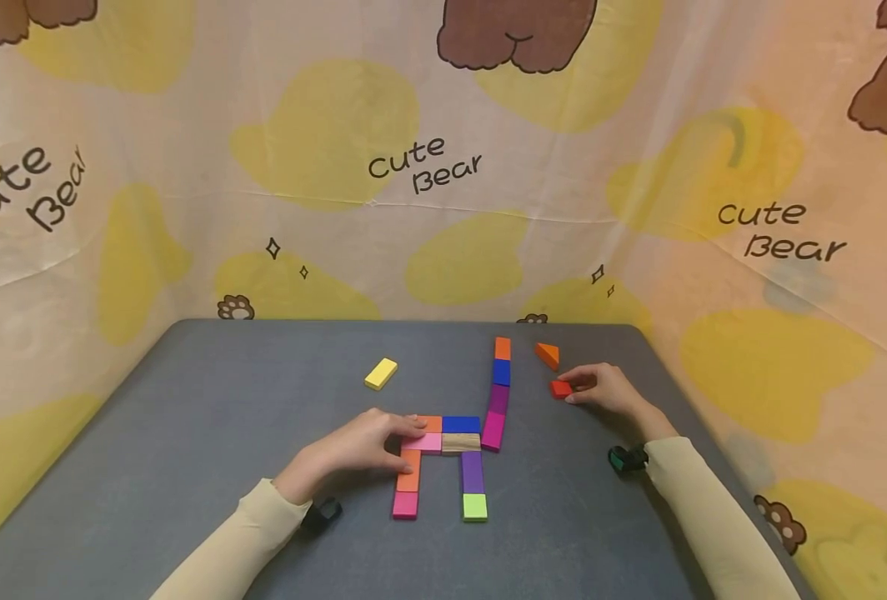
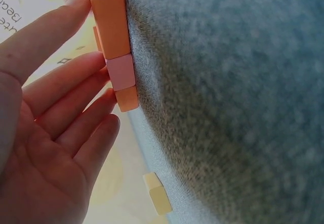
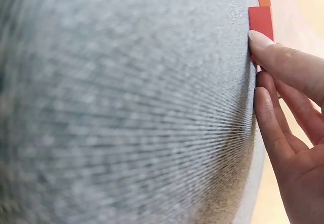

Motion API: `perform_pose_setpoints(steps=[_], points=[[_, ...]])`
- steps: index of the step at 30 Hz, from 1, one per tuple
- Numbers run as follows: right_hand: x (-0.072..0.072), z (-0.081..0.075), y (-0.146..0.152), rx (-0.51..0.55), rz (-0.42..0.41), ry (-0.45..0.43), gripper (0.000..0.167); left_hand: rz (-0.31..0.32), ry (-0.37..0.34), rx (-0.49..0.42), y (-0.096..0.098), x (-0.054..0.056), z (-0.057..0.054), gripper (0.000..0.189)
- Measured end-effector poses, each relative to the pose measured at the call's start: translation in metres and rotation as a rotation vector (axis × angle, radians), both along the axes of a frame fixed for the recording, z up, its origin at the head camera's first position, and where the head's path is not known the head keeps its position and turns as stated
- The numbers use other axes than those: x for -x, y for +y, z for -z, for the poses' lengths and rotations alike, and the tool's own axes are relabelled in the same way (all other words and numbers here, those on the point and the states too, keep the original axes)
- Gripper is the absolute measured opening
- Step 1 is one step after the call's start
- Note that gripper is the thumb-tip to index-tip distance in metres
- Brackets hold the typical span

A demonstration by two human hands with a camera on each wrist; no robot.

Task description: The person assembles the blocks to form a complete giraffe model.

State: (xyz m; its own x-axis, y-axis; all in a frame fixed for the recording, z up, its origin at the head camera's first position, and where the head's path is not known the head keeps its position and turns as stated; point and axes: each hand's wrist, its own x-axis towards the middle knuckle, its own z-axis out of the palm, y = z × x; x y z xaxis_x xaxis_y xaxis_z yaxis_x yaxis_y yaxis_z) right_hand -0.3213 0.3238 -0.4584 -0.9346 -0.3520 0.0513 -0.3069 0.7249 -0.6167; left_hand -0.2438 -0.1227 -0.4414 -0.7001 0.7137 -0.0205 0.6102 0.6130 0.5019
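At the right of the table my right hand [image 1: 607,392] pinches a small red block [image 1: 560,389] between thumb and fingers; the block [image 3: 261,21] lies low, close to the grey surface. My left hand [image 1: 357,443] rests with fairly straight fingers on the left part of a flat block figure. Its fingertips touch the pink block [image 1: 433,443] and the orange block [image 1: 433,423] behind it. The thumb lies against an orange leg block [image 1: 409,481]. Blue [image 1: 461,424] and wood-grain [image 1: 461,442] blocks adjoin these on the right.
A column of magenta [image 1: 493,432], purple, blue [image 1: 501,372] and orange blocks runs toward the back. Below are a purple block [image 1: 473,472], a lime block [image 1: 475,507] and a magenta block [image 1: 405,505]. A yellow block [image 1: 381,374] and an orange triangle [image 1: 548,355] lie apart.
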Motion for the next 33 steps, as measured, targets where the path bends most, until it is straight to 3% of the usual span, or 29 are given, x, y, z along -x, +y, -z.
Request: perform_pose_setpoints(steps=[9,19,33], points=[[0.006,-0.018,-0.010,-0.011,0.004,-0.012,0.036,-0.009,-0.005,-0.007,-0.003,0.000,-0.001,0.055],[0.033,-0.045,-0.040,-0.007,0.070,0.024,0.039,-0.007,-0.005,-0.007,-0.004,0.000,-0.001,0.055],[0.072,-0.044,-0.071,0.061,0.140,0.023,0.040,0.005,0.000,0.001,-0.003,0.001,0.000,0.055]])
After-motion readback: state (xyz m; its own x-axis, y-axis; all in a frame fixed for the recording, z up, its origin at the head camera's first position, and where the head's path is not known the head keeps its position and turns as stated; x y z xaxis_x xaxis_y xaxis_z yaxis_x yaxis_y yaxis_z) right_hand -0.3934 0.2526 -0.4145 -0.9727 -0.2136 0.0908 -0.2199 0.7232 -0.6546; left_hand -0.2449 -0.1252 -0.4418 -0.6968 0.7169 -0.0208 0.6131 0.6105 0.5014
